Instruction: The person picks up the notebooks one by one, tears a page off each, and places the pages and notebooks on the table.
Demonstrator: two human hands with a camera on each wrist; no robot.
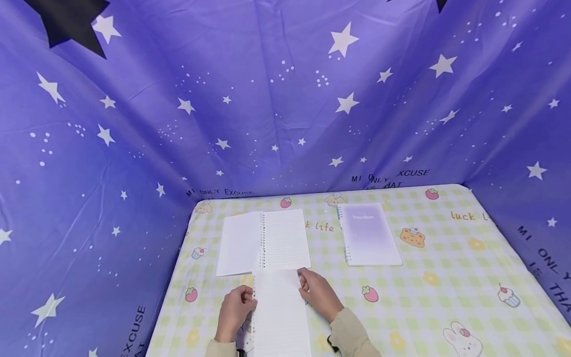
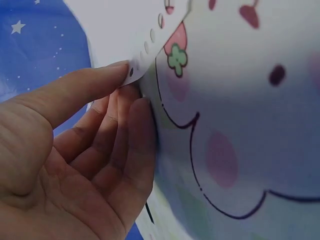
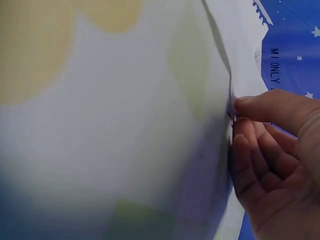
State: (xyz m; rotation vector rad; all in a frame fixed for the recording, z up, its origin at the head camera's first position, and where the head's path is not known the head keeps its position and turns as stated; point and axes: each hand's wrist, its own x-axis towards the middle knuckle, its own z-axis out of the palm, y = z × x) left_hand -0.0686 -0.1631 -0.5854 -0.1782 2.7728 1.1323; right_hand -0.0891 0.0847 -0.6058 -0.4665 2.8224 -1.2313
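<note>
A lined paper sheet (image 1: 281,312) with punched holes down its left side is between my hands, low in the head view. My left hand (image 1: 235,308) pinches its left edge; the left wrist view shows the thumb (image 2: 95,80) on top by the holes, fingers underneath. At the upper right edge, my right hand (image 1: 322,296) pinches the paper between thumb (image 3: 270,106) and fingers. Just beyond lies an open ring-bound notebook (image 1: 285,238), its blank left side and lined right page showing. The sheet's top edge overlaps the notebook's lower edge in the head view.
A closed ring binder notebook with a purple cover (image 1: 368,235) marked "freedom" lies at the back right. Under everything is a checked tablecloth (image 1: 428,307) with cartoon prints. Purple star-patterned curtains (image 1: 276,99) surround the table's back and sides.
</note>
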